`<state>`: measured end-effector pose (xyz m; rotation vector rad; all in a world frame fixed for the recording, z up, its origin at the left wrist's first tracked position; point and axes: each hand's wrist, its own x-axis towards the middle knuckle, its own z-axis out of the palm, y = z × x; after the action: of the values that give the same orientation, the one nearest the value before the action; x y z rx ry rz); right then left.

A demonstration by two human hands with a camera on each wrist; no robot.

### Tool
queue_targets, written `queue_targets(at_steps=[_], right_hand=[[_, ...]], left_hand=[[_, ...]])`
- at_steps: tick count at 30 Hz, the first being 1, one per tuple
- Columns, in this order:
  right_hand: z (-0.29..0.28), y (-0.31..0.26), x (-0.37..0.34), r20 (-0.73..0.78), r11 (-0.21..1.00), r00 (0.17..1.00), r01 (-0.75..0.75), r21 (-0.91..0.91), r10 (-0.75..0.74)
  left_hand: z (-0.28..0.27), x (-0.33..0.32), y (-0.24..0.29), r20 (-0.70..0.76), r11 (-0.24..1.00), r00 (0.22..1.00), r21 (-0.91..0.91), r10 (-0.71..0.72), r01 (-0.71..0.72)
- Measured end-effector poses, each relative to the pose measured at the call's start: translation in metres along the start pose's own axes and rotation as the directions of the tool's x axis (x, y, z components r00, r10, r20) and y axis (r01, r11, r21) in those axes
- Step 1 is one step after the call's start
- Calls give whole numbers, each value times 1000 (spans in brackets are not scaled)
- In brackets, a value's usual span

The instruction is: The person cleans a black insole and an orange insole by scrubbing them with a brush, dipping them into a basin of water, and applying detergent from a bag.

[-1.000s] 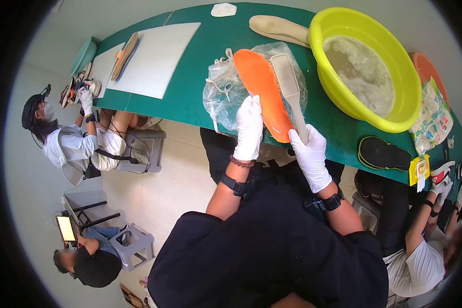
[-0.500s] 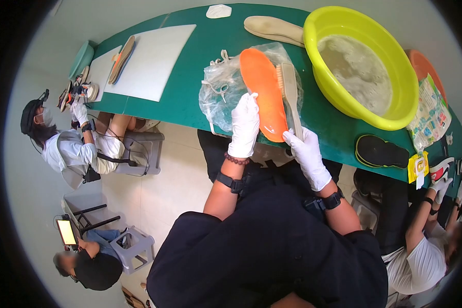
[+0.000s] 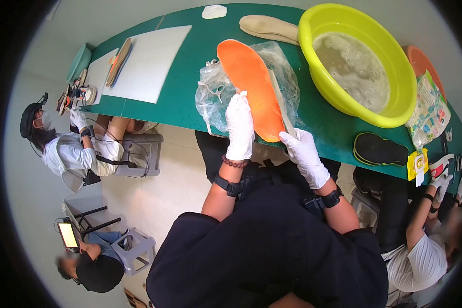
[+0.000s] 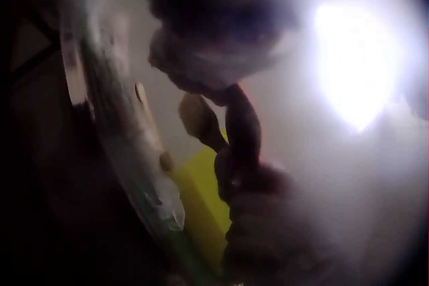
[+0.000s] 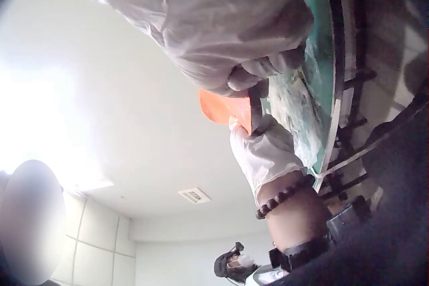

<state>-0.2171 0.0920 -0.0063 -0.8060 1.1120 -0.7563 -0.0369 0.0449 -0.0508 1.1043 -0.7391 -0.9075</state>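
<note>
An orange shoe insole [image 3: 251,84] is tilted over a clear plastic bag in the head view. My left hand [image 3: 239,126], in a white glove, pinches the insole at its left edge. In my gloved right hand [image 3: 305,156] is the handle of a pale scrub brush [image 3: 282,107], beside the insole's right edge. The right fingertips are right at the insole's near end. Bristles are hidden behind the insole. The left wrist view is dark and blurred, with the brush [image 4: 199,118] beside the insole [image 4: 242,128]. Part of the insole [image 5: 224,106] shows in the right wrist view.
Under the insole lies the plastic bag [image 3: 205,105] with white laces. A yellow-green basin [image 3: 323,84] of foamy water stands right, a beige insole [image 3: 269,28] beside it. A dark insole [image 3: 380,150] lies near the front edge. White boards [image 3: 154,61] lie left. Other people sit on both sides.
The insole's far end has swung left and the insole has tilted. The brush has turned edge-on along its right side, its bristles now out of sight. Both hands keep their hold.
</note>
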Motion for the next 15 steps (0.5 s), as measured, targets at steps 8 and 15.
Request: queue_targets(at_steps=[8, 15], right_hand=[[-4, 7, 8, 3, 998, 999, 41, 43, -42], [-4, 3, 13, 58, 980, 997, 43, 194, -56]], left_hand=[[-10, 17, -21, 36, 992, 994, 85, -100, 97], [13, 14, 2, 116, 918, 944, -223, -308, 327]])
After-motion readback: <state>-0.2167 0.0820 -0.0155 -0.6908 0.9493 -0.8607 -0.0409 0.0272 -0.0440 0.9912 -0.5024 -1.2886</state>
